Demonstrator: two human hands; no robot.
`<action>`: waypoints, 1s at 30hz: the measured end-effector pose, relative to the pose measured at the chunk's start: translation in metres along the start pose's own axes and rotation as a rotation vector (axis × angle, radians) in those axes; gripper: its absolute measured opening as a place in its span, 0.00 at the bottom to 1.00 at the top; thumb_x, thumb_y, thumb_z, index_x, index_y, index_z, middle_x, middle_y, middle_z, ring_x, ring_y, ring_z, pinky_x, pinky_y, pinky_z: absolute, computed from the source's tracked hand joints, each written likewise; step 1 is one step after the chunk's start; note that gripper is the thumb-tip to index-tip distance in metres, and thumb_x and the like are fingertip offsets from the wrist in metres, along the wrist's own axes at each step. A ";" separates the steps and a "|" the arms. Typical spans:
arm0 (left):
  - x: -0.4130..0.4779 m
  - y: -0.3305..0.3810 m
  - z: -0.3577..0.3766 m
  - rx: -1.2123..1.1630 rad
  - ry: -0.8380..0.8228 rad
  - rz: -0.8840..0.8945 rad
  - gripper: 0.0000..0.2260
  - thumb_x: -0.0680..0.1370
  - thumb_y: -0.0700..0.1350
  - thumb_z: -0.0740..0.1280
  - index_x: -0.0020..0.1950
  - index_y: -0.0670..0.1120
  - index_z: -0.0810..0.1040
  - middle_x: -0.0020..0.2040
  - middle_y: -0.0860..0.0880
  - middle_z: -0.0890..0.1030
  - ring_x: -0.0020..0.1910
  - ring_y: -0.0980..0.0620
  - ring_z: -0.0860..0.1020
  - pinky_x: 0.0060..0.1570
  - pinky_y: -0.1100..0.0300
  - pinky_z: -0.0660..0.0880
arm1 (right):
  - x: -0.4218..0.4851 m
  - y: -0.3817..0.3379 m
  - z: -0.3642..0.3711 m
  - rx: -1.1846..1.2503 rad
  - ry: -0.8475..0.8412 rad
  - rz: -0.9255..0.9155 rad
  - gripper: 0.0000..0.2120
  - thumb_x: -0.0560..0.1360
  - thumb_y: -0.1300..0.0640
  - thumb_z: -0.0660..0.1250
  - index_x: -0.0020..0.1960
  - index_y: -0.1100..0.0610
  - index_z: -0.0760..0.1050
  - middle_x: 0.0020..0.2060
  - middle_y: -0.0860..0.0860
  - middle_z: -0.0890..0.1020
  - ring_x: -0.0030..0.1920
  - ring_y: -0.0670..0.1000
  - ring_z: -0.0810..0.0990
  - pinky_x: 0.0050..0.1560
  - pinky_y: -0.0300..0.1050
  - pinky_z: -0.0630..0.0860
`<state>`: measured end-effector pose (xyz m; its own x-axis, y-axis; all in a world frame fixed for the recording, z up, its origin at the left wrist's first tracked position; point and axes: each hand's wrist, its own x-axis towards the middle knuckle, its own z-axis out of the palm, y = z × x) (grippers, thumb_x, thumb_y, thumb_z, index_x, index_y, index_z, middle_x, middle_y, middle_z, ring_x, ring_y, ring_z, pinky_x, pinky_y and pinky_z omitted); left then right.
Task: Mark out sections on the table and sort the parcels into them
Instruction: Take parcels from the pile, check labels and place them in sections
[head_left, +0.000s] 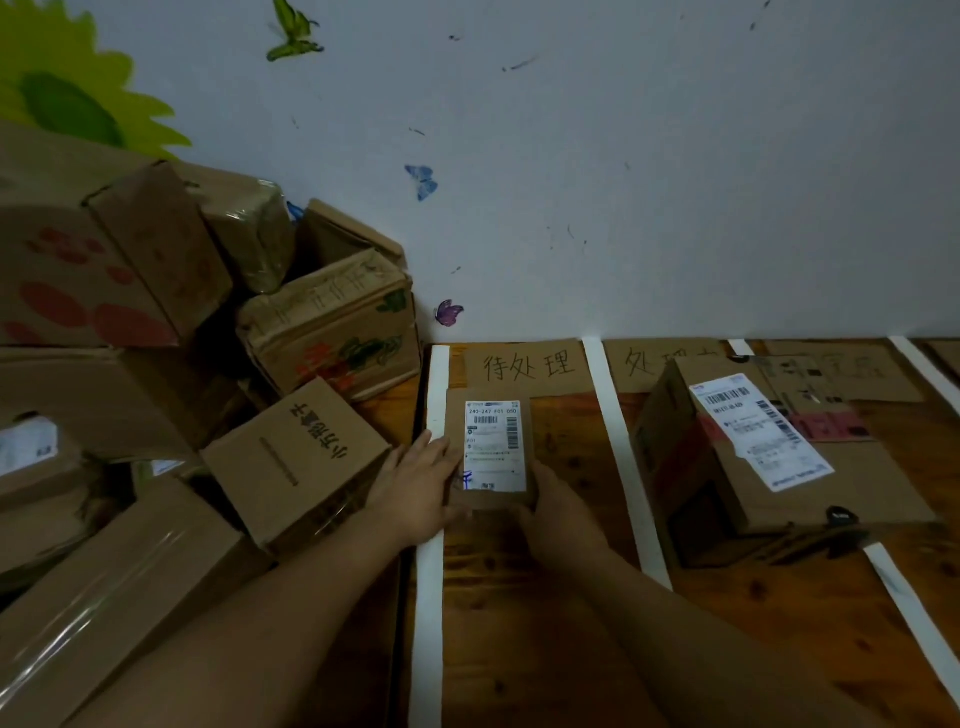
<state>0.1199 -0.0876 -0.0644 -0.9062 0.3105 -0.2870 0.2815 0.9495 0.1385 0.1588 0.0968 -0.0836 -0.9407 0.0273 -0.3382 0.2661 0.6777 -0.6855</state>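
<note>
The small parcel (491, 501), a flat brown cardboard oblong with a white printed label, sits in the table's first section below a hand-lettered cardboard sign (524, 364). My left hand (415, 488) presses straight fingers along its left edge. My right hand (558, 512) curls round its lower right corner. Smooth white tape strips (430, 597) border the grainy wooden table (519, 623).

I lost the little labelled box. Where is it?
Left of centre in the head view, the little box sits between left hand and right hand, beside the leftmost tape strip.
</note>
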 end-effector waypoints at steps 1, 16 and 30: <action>-0.003 -0.001 -0.001 -0.007 -0.003 -0.002 0.40 0.73 0.66 0.62 0.78 0.53 0.46 0.79 0.51 0.46 0.77 0.50 0.41 0.73 0.48 0.41 | -0.002 -0.004 -0.002 -0.001 0.008 0.007 0.31 0.76 0.52 0.67 0.74 0.44 0.58 0.72 0.47 0.67 0.72 0.53 0.66 0.69 0.56 0.67; -0.201 -0.110 -0.029 -0.157 0.230 -0.639 0.30 0.78 0.62 0.57 0.76 0.51 0.57 0.79 0.47 0.49 0.77 0.46 0.45 0.73 0.44 0.47 | -0.083 -0.118 0.051 -0.181 -0.298 -0.426 0.32 0.78 0.45 0.62 0.77 0.54 0.55 0.73 0.54 0.62 0.72 0.55 0.63 0.69 0.49 0.62; -0.253 -0.239 -0.012 -0.273 0.032 -0.758 0.32 0.77 0.65 0.55 0.75 0.50 0.58 0.71 0.44 0.66 0.68 0.42 0.65 0.64 0.45 0.66 | -0.153 -0.192 0.198 0.251 -0.478 -0.014 0.36 0.76 0.50 0.68 0.77 0.51 0.52 0.72 0.53 0.65 0.72 0.57 0.65 0.70 0.53 0.65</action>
<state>0.2786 -0.3933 -0.0137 -0.8292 -0.4194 -0.3695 -0.4972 0.8554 0.1449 0.2930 -0.1829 -0.0282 -0.7594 -0.3575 -0.5436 0.3514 0.4777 -0.8052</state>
